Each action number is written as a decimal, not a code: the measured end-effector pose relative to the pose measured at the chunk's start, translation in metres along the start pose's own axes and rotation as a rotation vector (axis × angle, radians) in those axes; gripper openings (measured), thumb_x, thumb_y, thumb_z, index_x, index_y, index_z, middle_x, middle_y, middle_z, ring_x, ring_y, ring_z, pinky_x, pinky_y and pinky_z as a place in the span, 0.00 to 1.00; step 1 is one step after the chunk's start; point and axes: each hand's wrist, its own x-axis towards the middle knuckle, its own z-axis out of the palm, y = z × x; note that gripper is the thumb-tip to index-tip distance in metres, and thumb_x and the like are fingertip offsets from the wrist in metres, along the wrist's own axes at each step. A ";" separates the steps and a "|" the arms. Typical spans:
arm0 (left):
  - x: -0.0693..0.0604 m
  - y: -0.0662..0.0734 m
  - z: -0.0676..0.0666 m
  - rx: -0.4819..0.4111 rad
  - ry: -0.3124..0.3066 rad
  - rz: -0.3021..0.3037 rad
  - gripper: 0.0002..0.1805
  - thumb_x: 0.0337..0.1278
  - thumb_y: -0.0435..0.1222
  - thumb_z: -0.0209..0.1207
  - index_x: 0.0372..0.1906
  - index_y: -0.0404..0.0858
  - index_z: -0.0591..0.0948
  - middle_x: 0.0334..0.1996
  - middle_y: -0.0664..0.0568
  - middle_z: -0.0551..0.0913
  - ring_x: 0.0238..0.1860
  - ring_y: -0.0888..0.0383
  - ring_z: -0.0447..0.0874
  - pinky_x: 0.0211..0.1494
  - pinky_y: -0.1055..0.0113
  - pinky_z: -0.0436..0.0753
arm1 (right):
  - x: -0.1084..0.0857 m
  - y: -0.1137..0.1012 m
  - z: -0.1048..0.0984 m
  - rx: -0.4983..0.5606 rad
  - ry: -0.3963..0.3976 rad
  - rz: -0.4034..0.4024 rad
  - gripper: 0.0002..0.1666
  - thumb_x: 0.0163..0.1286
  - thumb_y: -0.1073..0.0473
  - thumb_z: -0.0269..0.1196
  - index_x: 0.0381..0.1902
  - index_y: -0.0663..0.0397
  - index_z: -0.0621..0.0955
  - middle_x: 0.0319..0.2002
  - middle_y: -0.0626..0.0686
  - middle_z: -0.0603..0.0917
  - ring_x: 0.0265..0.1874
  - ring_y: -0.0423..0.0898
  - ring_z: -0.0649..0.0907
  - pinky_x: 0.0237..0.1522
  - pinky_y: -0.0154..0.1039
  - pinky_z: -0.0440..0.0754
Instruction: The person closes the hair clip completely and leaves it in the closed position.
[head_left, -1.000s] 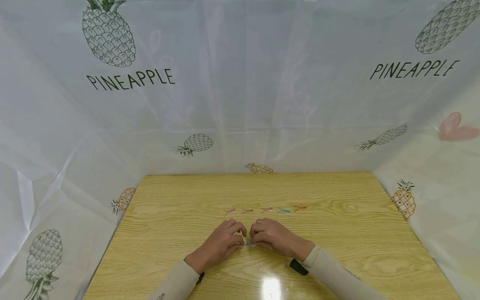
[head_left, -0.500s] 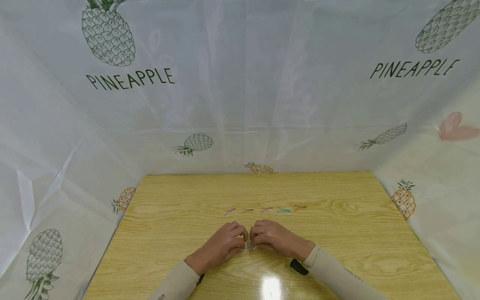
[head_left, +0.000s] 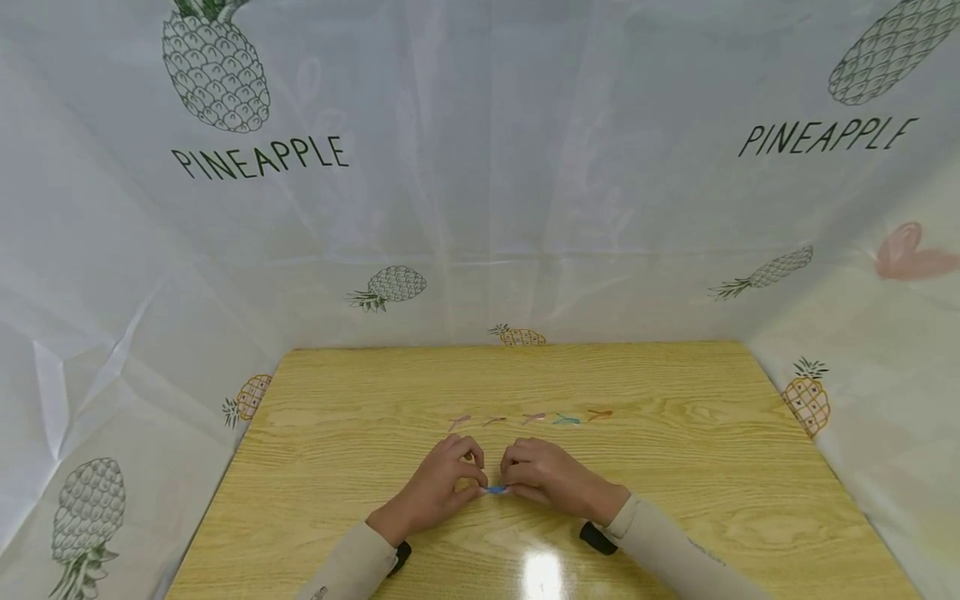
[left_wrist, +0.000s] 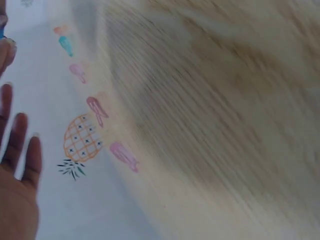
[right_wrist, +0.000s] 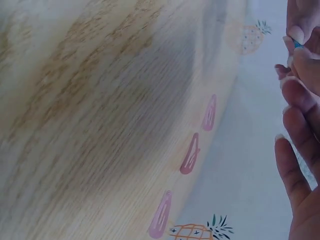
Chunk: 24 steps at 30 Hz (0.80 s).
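A small blue hair clip (head_left: 496, 490) is held low over the near middle of the table, between both hands. My left hand (head_left: 441, 482) pinches its left end with thumb and forefinger. At its right end, my right hand (head_left: 551, 477) pinches it the same way. Only a sliver of the blue clip (right_wrist: 297, 44) shows between the fingertips in the right wrist view. Beyond the hands lies a row of snap hair clips: a pink one (head_left: 459, 422), a darker reddish one (head_left: 494, 421), another pink one (head_left: 533, 417), a teal one (head_left: 567, 420) and an orange one (head_left: 600, 414).
The wood-grain table (head_left: 360, 392) is enclosed at the back and sides by a white pineapple-print sheet (head_left: 600, 292). Dark bands sit at both wrists, the right one (head_left: 597, 537) showing below the sleeve. Light glares off the table's near part.
The hands first draw slightly nearer to me, then the left hand shifts a little left and away. The clip has turned, showing more blue. The row of clips stays put.
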 end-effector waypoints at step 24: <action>-0.005 -0.006 0.003 -0.414 -0.019 -0.269 0.04 0.69 0.37 0.70 0.37 0.43 0.87 0.46 0.56 0.79 0.49 0.50 0.73 0.56 0.52 0.76 | 0.008 -0.004 0.011 -0.196 0.125 0.073 0.16 0.54 0.56 0.85 0.38 0.47 0.89 0.42 0.43 0.85 0.40 0.38 0.83 0.46 0.32 0.83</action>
